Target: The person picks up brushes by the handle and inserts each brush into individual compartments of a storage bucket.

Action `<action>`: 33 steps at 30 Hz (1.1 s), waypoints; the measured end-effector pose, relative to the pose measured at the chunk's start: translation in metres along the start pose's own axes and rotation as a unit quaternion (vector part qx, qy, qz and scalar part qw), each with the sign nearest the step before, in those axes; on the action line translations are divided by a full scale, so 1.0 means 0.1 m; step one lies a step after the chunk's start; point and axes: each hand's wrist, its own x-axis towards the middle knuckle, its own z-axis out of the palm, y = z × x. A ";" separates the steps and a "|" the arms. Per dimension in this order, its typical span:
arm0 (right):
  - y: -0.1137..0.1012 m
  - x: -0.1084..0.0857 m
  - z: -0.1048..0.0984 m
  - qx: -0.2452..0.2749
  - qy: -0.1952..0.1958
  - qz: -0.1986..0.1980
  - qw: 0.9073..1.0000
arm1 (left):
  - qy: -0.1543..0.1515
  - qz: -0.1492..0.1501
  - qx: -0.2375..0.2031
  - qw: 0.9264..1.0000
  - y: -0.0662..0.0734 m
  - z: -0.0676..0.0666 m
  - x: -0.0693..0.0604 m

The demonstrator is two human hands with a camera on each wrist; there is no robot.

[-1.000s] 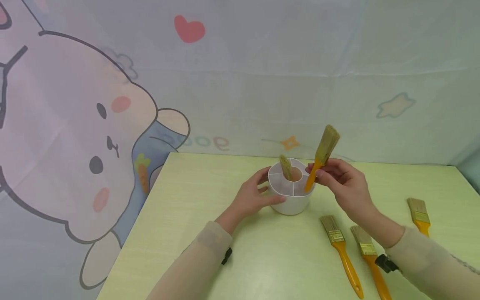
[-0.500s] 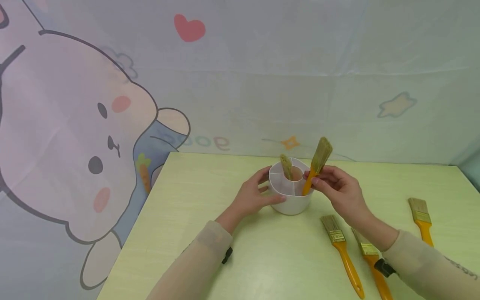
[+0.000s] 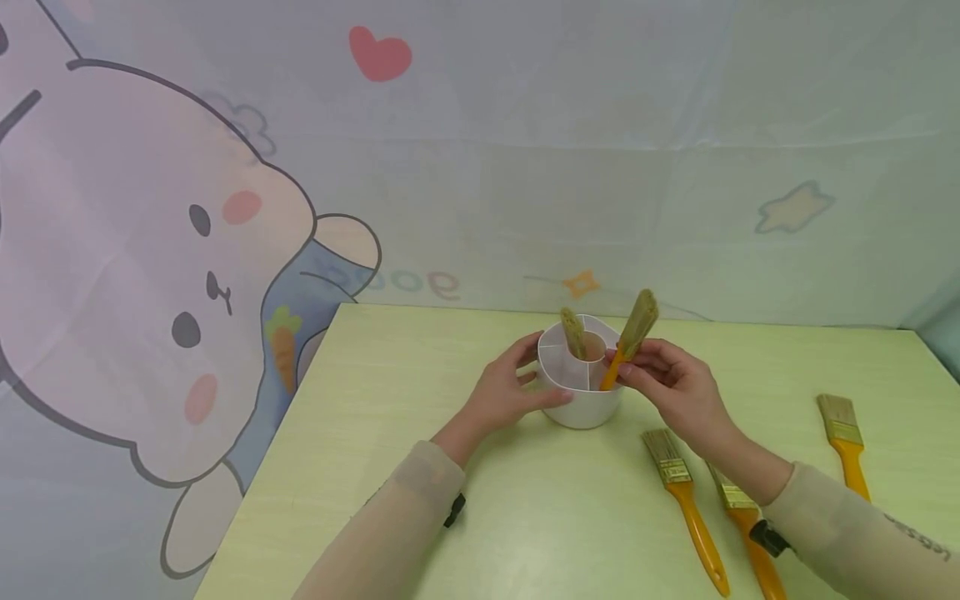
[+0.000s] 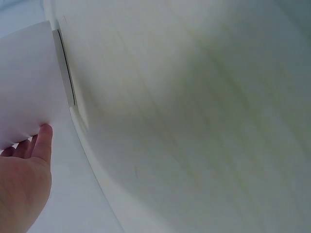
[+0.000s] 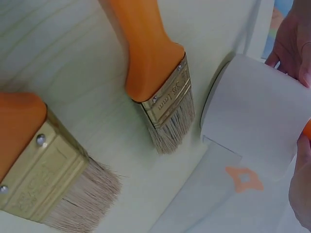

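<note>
A round white divided holder [image 3: 592,410] stands near the table's back edge. My left hand [image 3: 501,396] grips its left side, thumb at the front and fingers round the back; fingertips on its white wall [image 4: 24,77] show in the left wrist view. My right hand [image 3: 678,387] pinches the orange handle of a paintbrush [image 3: 639,327] between thumb and fingers. This brush leans right, bristles up, its handle end inside the front right compartment, hidden by the front wall. Another paintbrush [image 3: 572,332] pokes bristles up from the round centre compartment; its handle is hidden.
Paintbrushes with orange handles lie on the pale green table [image 3: 525,533]: one brush [image 3: 684,500] in front of the holder, a second brush [image 3: 738,500] partly under the right forearm, a third brush [image 3: 843,433] further right. A patterned cloth [image 3: 480,167] hangs behind the table.
My right hand has moved down and left, and the paintbrush has sunk deeper into the front right compartment. My left hand stays on the holder.
</note>
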 end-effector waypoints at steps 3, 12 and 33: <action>0.01 -0.01 -0.01 -0.015 0.000 0.003 1.000 | 0.001 0.000 0.001 1.000 -0.01 0.00 0.01; 0.00 -0.02 -0.05 -0.062 0.001 0.007 0.998 | 0.002 0.003 -0.005 1.000 -0.01 0.00 0.01; -0.04 -0.02 -0.11 -0.079 -0.020 0.033 0.996 | 0.000 0.008 -0.009 1.000 0.00 -0.01 0.00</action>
